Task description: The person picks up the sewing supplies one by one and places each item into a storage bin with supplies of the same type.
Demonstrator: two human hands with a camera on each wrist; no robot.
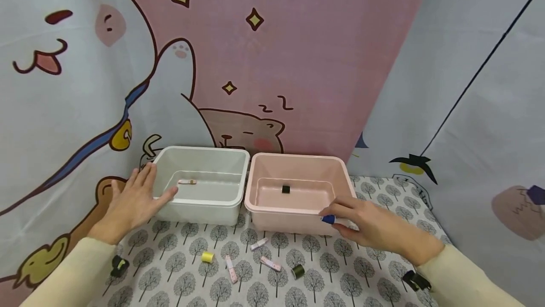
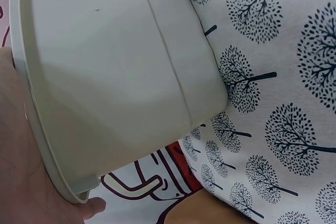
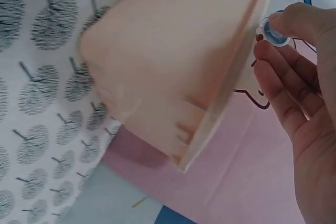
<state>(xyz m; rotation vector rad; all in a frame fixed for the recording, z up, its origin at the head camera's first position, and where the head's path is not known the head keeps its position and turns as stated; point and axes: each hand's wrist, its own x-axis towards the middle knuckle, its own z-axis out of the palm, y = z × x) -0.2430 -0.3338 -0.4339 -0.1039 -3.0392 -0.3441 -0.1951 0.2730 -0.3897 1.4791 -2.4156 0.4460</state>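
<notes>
My right hand pinches a small blue thread spool between thumb and fingers, close to the front right rim of the pink bin. The right wrist view shows the round end of the spool near the bin's edge. Spread at the near left corner of the white bin, my left hand has straight fingers; in the left wrist view it lies along that bin's rim. A small black spool is inside the pink bin, and a small pale strip inside the white one.
On the tree-print cloth before the bins lie a yellow spool, a dark green spool and pale printed strips. The bins stand side by side against a cartoon-printed curtain.
</notes>
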